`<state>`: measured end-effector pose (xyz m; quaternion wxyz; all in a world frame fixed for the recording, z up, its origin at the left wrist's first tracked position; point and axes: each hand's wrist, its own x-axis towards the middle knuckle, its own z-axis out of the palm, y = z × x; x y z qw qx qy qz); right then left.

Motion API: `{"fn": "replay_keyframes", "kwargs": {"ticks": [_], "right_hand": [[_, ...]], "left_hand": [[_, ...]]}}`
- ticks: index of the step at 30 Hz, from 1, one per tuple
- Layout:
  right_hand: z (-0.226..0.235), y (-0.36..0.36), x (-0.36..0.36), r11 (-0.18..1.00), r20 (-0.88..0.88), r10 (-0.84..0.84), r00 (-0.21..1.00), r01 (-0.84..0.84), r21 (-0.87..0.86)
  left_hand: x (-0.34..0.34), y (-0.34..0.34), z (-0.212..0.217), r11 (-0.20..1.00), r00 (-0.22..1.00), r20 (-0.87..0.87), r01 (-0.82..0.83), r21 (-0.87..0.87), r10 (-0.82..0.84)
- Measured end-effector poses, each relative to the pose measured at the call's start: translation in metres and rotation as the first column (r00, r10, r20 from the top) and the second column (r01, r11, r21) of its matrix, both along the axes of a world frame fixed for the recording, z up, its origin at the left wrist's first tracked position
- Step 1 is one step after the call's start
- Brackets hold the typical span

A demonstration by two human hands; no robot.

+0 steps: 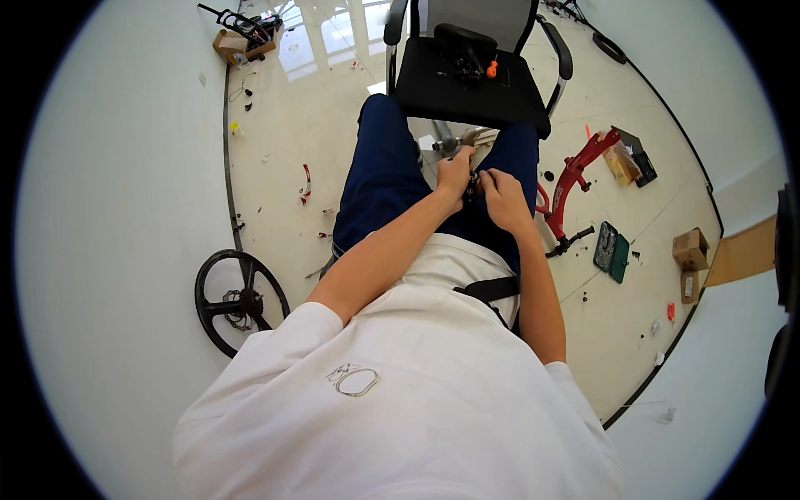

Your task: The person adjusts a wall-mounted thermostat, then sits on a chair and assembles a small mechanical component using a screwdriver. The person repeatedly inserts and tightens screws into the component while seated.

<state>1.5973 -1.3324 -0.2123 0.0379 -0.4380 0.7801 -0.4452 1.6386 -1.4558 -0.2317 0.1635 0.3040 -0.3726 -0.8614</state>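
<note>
Between my thighs both hands meet around a small black metal part (472,185), mostly hidden by the fingers. My left hand (454,173) is closed on its left side. From the right, my right hand (503,198) pinches at the same part with curled fingers; the fingertips are partly hidden. Just beyond the left hand is a metal piece shaped like a hammer head (451,144), with a pale curved end toward the right. Whether the left hand touches it, I cannot tell.
Ahead stands a black office chair (417,92) bearing a bicycle saddle (463,37) and an orange-handled tool (492,69). At right are a red bicycle frame (568,185), a green tool case (612,252) and cardboard boxes (690,249). A black spoked wheel (208,308) lies at left.
</note>
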Motion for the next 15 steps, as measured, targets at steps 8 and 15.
{"fn": "replay_keyframes", "kwargs": {"ticks": [8,15], "right_hand": [[0.013,0.003,0.010,0.982,-0.464,0.096,0.881,-0.007,0.190],[0.009,0.009,0.006,0.991,0.240,0.121,0.963,-0.103,-0.085]], "left_hand": [[0.009,-0.007,-0.001,0.790,0.832,-0.127,0.554,0.263,-0.541],[0.004,-0.009,-0.009,0.823,0.853,-0.114,0.521,0.225,-0.508]]}}
